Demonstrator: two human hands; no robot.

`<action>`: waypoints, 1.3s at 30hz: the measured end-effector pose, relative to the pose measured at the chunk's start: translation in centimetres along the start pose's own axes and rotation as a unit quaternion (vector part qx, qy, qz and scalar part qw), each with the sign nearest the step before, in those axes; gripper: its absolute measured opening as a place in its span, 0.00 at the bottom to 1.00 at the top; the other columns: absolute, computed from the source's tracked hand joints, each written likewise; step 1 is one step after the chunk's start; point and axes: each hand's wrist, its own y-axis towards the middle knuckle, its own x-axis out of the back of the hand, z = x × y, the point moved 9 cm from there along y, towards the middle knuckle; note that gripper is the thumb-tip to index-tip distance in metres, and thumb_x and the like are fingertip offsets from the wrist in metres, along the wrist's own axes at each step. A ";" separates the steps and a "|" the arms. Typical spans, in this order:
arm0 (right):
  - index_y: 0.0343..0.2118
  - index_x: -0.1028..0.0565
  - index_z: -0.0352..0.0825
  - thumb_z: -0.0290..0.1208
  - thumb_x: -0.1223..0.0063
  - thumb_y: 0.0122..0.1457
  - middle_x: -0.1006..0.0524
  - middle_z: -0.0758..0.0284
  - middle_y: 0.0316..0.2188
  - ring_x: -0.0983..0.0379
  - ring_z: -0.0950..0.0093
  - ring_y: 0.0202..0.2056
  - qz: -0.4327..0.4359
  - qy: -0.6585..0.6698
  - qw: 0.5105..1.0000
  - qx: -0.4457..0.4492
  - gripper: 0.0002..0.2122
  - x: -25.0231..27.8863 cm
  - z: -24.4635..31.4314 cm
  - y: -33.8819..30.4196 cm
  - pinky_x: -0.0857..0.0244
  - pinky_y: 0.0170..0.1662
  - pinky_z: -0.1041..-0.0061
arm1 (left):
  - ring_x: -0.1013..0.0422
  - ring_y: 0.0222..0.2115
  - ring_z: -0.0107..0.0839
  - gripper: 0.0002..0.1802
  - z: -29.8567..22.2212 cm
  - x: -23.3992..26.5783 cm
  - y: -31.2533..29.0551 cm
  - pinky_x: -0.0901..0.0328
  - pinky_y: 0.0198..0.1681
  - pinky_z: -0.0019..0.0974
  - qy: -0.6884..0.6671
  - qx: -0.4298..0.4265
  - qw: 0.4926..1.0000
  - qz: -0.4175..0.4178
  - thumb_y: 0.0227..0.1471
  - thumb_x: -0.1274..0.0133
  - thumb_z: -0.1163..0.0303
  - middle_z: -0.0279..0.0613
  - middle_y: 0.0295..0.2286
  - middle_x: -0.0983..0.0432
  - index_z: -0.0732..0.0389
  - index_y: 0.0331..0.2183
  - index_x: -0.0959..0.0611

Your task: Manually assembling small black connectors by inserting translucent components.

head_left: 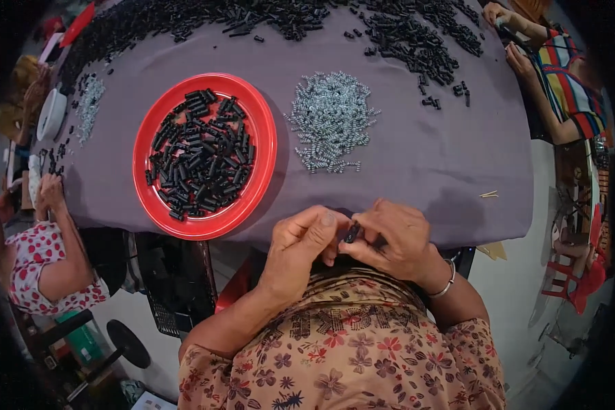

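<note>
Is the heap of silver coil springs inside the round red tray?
No, the silver coil springs lie on the grey cloth beside the tray.

We log a grey-clothed table [430,154]: red tray [270,150], heaped silvery springs [331,116], black parts [417,51] along far edge, thin gold-coloured pieces [489,195].

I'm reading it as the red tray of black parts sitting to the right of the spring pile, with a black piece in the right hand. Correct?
Not quite: the head view shows the red tray of black parts left of the spring pile. The right hand does hold a black piece.
</note>
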 end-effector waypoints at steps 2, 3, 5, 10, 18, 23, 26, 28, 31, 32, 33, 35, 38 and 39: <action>0.29 0.28 0.31 0.30 0.33 0.40 0.36 0.70 0.15 0.35 0.76 0.17 0.028 -0.005 0.999 -0.025 0.16 -1.1 -0.6 -0.3 0.41 0.20 0.78 | 0.38 0.21 0.14 0.11 -0.1 -0.2 0.0 0.41 0.24 0.20 0.013 -0.015 1.000 0.015 0.55 0.49 0.65 0.29 0.20 0.30 0.64 0.29 0.22; 0.29 0.28 0.31 0.30 0.33 0.40 0.36 0.70 0.15 0.35 0.76 0.17 0.028 -0.002 0.999 -0.022 0.16 -0.9 -0.4 0.0 0.41 0.20 0.78 | 0.38 0.21 0.14 0.11 -0.3 -0.2 -0.1 0.41 0.24 0.20 0.015 -0.017 1.000 0.012 0.55 0.49 0.65 0.29 0.20 0.30 0.64 0.29 0.22; 0.29 0.28 0.31 0.32 0.35 0.45 0.32 0.68 0.19 0.33 0.75 0.20 0.082 0.076 0.989 -0.100 0.14 -1.3 -1.2 0.4 0.39 0.23 0.78 | 0.38 0.20 0.14 0.10 -0.1 -0.2 0.0 0.42 0.23 0.20 0.019 0.005 1.000 0.011 0.54 0.47 0.66 0.29 0.21 0.29 0.63 0.28 0.22; 0.29 0.28 0.30 0.29 0.42 0.51 0.28 0.65 0.23 0.30 0.76 0.23 0.076 0.180 0.957 -0.216 0.08 -0.9 -2.6 0.3 0.36 0.26 0.78 | 0.37 0.19 0.16 0.12 0.6 0.0 0.0 0.41 0.22 0.21 -0.028 0.033 0.999 0.008 0.54 0.47 0.63 0.30 0.20 0.30 0.63 0.28 0.23; 0.33 0.28 0.30 0.22 0.45 0.49 0.27 0.69 0.26 0.31 0.83 0.25 0.021 0.233 0.931 -0.280 0.08 -1.7 -4.2 6.0 0.35 0.29 0.81 | 0.34 0.19 0.25 0.12 1.1 0.6 0.0 0.38 0.21 0.26 -0.089 0.054 0.994 -0.035 0.60 0.58 0.61 0.38 0.22 0.30 0.61 0.35 0.29; 0.38 0.29 0.27 0.19 0.51 0.50 0.28 0.60 0.28 0.28 0.67 0.26 -0.079 0.232 0.969 -0.031 0.11 -3.4 1.1 9.9 0.32 0.30 0.75 | 0.31 0.20 0.29 0.09 1.0 1.2 -0.7 0.35 0.23 0.29 -0.175 0.077 0.962 -0.197 0.60 0.60 0.68 0.39 0.22 0.30 0.63 0.37 0.29; 0.35 0.27 0.28 0.19 0.49 0.50 0.28 0.61 0.24 0.29 0.66 0.23 -0.026 -0.013 0.998 -0.061 0.09 -1.3 -2.5 7.5 0.33 0.27 0.74 | 0.31 0.20 0.27 0.07 0.9 0.2 0.3 0.36 0.23 0.28 -0.084 0.060 0.995 -0.016 0.59 0.57 0.69 0.39 0.22 0.29 0.63 0.35 0.29; 0.32 0.26 0.31 0.20 0.48 0.50 0.28 0.63 0.22 0.31 0.69 0.20 -0.046 -0.099 0.985 -0.131 0.06 2.1 -6.8 5.1 0.36 0.24 0.75 | 0.32 0.20 0.26 0.08 1.0 0.1 0.4 0.36 0.23 0.28 -0.087 0.066 0.994 -0.009 0.59 0.56 0.69 0.39 0.22 0.29 0.64 0.34 0.28; 0.31 0.26 0.33 0.22 0.48 0.49 0.26 0.62 0.28 0.28 0.62 0.28 -0.098 -0.189 0.956 -0.200 0.05 8.1 -11.2 2.4 0.33 0.29 0.69 | 0.32 0.19 0.29 0.08 1.1 0.1 0.3 0.36 0.22 0.30 -0.074 0.080 0.994 -0.019 0.58 0.55 0.69 0.39 0.21 0.31 0.64 0.31 0.28; 0.29 0.25 0.33 0.22 0.48 0.50 0.26 0.62 0.28 0.27 0.62 0.28 -0.119 -0.210 0.948 -0.206 0.04 9.8 -12.1 2.3 0.33 0.30 0.69 | 0.32 0.20 0.27 0.08 1.1 -0.1 0.4 0.36 0.22 0.29 -0.082 0.080 0.993 -0.014 0.58 0.55 0.69 0.39 0.21 0.30 0.65 0.32 0.28; 0.29 0.25 0.33 0.22 0.48 0.50 0.26 0.62 0.28 0.27 0.62 0.28 -0.121 -0.211 0.947 -0.208 0.04 10.3 -12.7 2.6 0.33 0.30 0.69 | 0.31 0.21 0.26 0.08 1.1 -0.2 0.4 0.36 0.23 0.28 -0.089 0.080 0.993 -0.008 0.58 0.55 0.69 0.39 0.22 0.30 0.65 0.32 0.28; 0.29 0.25 0.34 0.24 0.48 0.50 0.27 0.62 0.26 0.28 0.62 0.28 -0.127 -0.217 0.943 -0.219 0.04 11.4 -13.9 3.2 0.34 0.31 0.69 | 0.32 0.20 0.28 0.08 1.1 -0.1 0.5 0.36 0.22 0.29 -0.078 0.088 0.993 -0.016 0.58 0.55 0.69 0.39 0.21 0.30 0.64 0.32 0.28; 0.30 0.23 0.36 0.27 0.47 0.51 0.28 0.62 0.25 0.28 0.63 0.28 -0.108 -0.224 0.956 -0.155 0.04 9.2 -14.5 6.5 0.34 0.31 0.68 | 0.32 0.19 0.30 0.07 1.2 0.1 0.4 0.36 0.22 0.31 -0.070 0.093 0.993 -0.025 0.57 0.55 0.69 0.40 0.21 0.31 0.64 0.32 0.28; 0.30 0.23 0.36 0.27 0.47 0.51 0.28 0.62 0.25 0.28 0.63 0.28 -0.109 -0.224 0.956 -0.154 0.04 8.7 -15.1 7.4 0.34 0.31 0.68 | 0.32 0.19 0.30 0.07 1.1 0.0 0.4 0.36 0.22 0.31 -0.073 0.089 0.993 -0.020 0.57 0.55 0.69 0.40 0.21 0.31 0.64 0.32 0.28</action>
